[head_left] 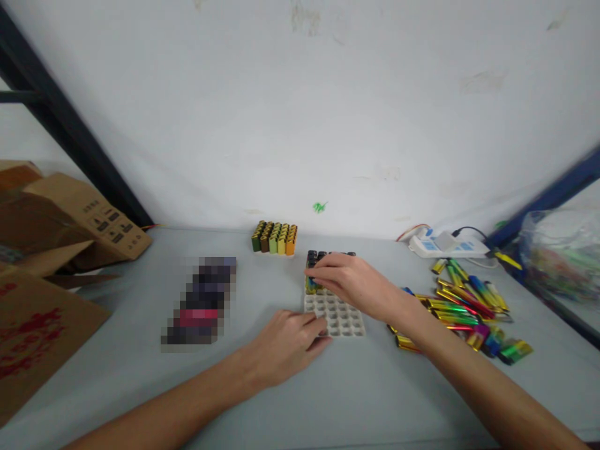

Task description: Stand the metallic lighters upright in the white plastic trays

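Note:
A white tray with square cells (344,320) lies in the middle of the table. Its far rows hold upright lighters (310,286) with black tops and shiny bodies, partly covered by my right hand. My left hand (293,340) grips the near left corner of this tray, thumb low and fingers curled over the edge. Above the filled rows, my right hand (349,278) is closed, with its fingertips pinched at a lighter near the left side. The fingers hide most of that lighter.
A block of upright gold-topped lighters (274,239) stands near the wall. Loose metallic lighters (462,306) are heaped at right, before a power strip (445,245). A blurred-out phone-like object (201,303) lies left. Cardboard boxes (89,219) crowd the left edge; a plastic bag (562,250) is far right.

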`<state>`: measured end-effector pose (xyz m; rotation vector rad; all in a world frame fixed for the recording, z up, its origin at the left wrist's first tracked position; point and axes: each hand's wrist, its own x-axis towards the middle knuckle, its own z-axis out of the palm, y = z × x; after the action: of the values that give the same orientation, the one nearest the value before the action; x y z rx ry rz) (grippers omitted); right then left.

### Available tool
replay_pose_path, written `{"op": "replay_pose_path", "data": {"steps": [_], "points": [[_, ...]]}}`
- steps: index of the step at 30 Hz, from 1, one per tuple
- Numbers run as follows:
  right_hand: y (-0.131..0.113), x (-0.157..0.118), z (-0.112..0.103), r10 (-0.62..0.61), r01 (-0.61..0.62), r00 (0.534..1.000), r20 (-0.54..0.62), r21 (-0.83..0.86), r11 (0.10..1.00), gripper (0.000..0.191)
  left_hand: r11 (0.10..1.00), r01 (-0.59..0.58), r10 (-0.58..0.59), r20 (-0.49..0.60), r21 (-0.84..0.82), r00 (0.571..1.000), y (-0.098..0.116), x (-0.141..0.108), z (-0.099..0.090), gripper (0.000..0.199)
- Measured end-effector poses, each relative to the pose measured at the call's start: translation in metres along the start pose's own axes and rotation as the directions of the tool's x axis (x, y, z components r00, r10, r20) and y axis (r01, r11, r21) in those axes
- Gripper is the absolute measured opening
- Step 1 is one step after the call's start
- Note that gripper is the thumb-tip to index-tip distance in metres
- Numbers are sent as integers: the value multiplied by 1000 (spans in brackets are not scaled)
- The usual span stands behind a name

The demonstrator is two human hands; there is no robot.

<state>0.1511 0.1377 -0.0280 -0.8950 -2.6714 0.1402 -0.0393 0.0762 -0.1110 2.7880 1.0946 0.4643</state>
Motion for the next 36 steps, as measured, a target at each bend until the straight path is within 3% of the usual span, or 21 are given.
{"op": "replay_pose_path", "data": {"steps": [8,14,18,22,26,29,36], "points": [[2,-3,4,5,-1,999,-53,75,997,29,999,21,-22,-30,-26,999,-1,-1,3,9],[3,-3,1,-11,10,1000,13,44,999,25,999,21,-22,-36,-24,999,-2,-1,3,9],[1,-4,8,8,-13,996,-89,-51,999,24,999,25,-25,-22,-20,999,-2,-1,2,9],[7,-15,10,-4,3,985,-175,-2,1000,39,1000,27,-27,-4,-11,1000,-1,-1,-1,8],[28,-47,-5,83,-76,967,-240,35,996,28,1000,9,-9,-10,-10,1000,-2,-1,-1,10],[50,-86,-21,196,-206,937,-287,-2,979,23,1000,-23,22,-36,-8,999,-4,-2,1,13],[106,-182,-27,508,-552,823,-255,-147,821,27,994,-111,109,-156,-5,982,-12,-2,5,18]]}}
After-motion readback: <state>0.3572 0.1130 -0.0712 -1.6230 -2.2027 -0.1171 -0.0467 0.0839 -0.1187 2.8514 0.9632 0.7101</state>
